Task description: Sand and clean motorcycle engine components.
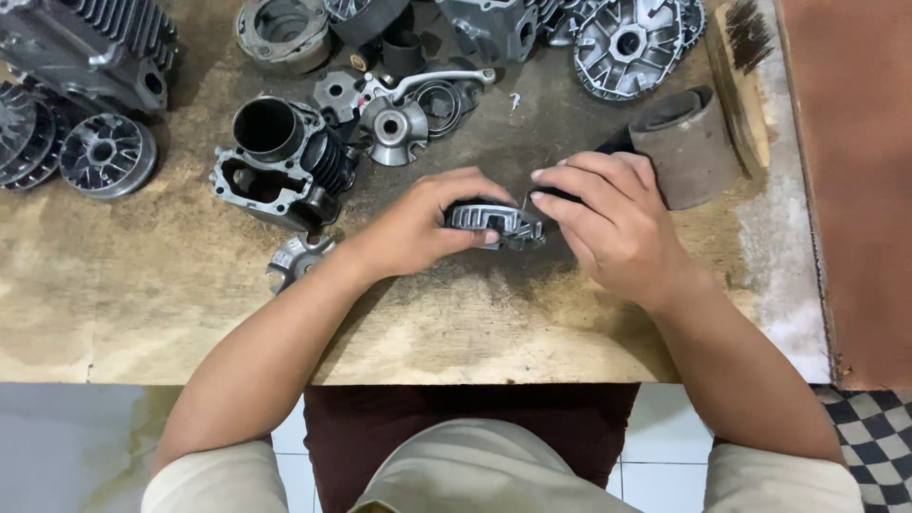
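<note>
My left hand (429,226) grips a round, ribbed grey metal part (494,223) by its left side, just above the stained wooden worktop (142,313). My right hand (608,220) is curled at the part's right edge, fingertips touching it. A thin dark tool or pin seems to be pinched in those fingers, mostly hidden. The part's underside is hidden by both hands.
An engine cylinder block (285,161) lies left of my hands, a small star-shaped piece (296,258) below it. A roll of sandpaper (686,142) and a brush (743,66) sit to the right. Finned discs (106,154), a round pulley face (629,46) and other castings crowd the back.
</note>
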